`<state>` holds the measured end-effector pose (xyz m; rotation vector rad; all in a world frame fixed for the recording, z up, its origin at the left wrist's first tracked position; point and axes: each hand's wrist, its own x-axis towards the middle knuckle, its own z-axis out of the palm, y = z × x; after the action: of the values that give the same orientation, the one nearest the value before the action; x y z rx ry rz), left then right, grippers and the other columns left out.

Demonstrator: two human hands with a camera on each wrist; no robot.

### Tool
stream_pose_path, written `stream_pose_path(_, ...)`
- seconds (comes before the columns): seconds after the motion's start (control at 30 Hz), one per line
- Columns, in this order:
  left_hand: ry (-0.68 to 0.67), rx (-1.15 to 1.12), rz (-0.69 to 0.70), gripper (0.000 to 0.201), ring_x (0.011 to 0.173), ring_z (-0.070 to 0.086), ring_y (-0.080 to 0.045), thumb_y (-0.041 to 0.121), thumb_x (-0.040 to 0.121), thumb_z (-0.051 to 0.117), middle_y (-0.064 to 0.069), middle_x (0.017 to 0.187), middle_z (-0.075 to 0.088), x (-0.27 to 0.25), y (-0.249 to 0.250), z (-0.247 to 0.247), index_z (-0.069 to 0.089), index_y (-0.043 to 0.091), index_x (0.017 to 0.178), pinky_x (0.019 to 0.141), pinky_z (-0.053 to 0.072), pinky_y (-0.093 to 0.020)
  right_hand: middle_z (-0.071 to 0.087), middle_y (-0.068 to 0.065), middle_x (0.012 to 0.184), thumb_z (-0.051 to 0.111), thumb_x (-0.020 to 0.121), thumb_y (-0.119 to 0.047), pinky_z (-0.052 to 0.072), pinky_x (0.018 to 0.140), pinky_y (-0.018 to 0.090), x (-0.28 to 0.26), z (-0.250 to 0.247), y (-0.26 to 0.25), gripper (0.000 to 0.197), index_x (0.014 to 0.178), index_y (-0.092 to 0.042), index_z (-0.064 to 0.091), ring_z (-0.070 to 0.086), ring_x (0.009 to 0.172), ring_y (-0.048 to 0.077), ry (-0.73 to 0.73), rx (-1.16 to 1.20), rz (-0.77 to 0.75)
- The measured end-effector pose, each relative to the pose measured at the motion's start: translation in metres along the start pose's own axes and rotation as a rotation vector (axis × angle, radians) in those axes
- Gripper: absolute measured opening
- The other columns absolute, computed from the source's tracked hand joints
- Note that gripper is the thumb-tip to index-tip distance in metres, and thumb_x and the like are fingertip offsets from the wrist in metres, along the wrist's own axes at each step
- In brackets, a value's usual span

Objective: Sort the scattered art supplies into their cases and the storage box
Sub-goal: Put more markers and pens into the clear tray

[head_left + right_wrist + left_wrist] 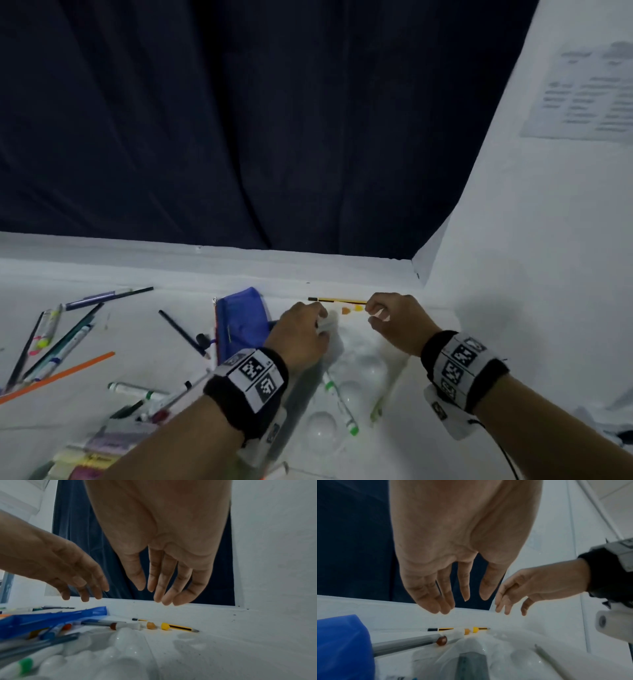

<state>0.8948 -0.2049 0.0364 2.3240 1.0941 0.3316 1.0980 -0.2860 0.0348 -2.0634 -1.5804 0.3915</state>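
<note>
Both hands hover just above the white table, holding nothing. My left hand (318, 322) (453, 599) has straight fingers above the edge of a blue zip case (243, 318) (342, 642) (51, 616). My right hand (376, 313) (159, 595) hangs open over the tip end of a yellow-and-black pencil (337, 300) (445, 629) (180, 627). In front of the pencil lie an orange marker cap (346, 310) (150, 625), a yellow cap (358, 308) (165, 626) and a brown-capped marker (441, 640) (114, 626).
A white paint palette (363, 373) (120, 649) lies under my wrists with green-capped markers (340, 399) on it. Loose pens and pencils (51, 342), an orange stick (58, 375) and a highlighter pack (92, 455) lie left. A white wall (531, 240) stands close on the right.
</note>
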Motion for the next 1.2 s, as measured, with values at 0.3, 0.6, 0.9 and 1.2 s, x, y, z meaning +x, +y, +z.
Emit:
stream_pose_path(0.3,-0.12,0.223,-0.095,0.024,0.11,0.06,-0.024,0.022,0.09,0.054,-0.005,0.115,0.062,0.055,-0.007,0.017,0.062,0.013,0.112,0.094,0.05,-0.034,0.065,0.003,0.107,0.053,0.084,-0.01,0.048,0.085,0.032,0.069,0.032,0.014,0.027,0.107,-0.02,0.063,0.058,0.102,0.026,-0.151,-0.228,-0.045)
stream_pose_path(0.6,-0.182,0.311,-0.102,0.027,0.11,0.059,-0.025,0.029,0.093,0.057,-0.007,0.122,0.06,0.061,-0.005,0.022,0.059,0.012,0.114,0.098,0.05,-0.039,0.061,0.006,0.113,0.048,0.09,-0.005,0.046,0.081,0.032,0.072,0.038,0.003,0.026,0.111,-0.014,0.059,0.058,0.103,0.027,-0.179,-0.488,-0.062)
stream_pose_path(0.9,0.112,0.03,-0.007,0.015,0.081,0.06,-0.007,0.014,0.09,0.061,0.006,0.094,0.065,0.038,0.001,-0.022,0.072,0.02,0.099,0.069,0.039,-0.009,0.053,-0.001,0.099,0.058,0.084,-0.012,0.041,0.072,0.024,0.039,0.013,-0.023,0.016,0.098,-0.013,0.066,0.052,0.082,0.017,0.097,-0.151,-0.095)
stream_pose_path(1.2,0.412,-0.624,0.063,0.022,0.083,0.07,-0.007,0.003,0.088,0.071,0.006,0.094,0.076,-0.098,0.004,-0.116,0.079,0.023,0.092,0.07,0.05,-0.01,0.062,0.003,0.088,0.068,0.08,0.0,0.057,0.073,0.025,-0.053,-0.02,-0.119,0.023,0.09,-0.02,0.068,0.069,0.075,0.02,0.275,0.573,-0.158)
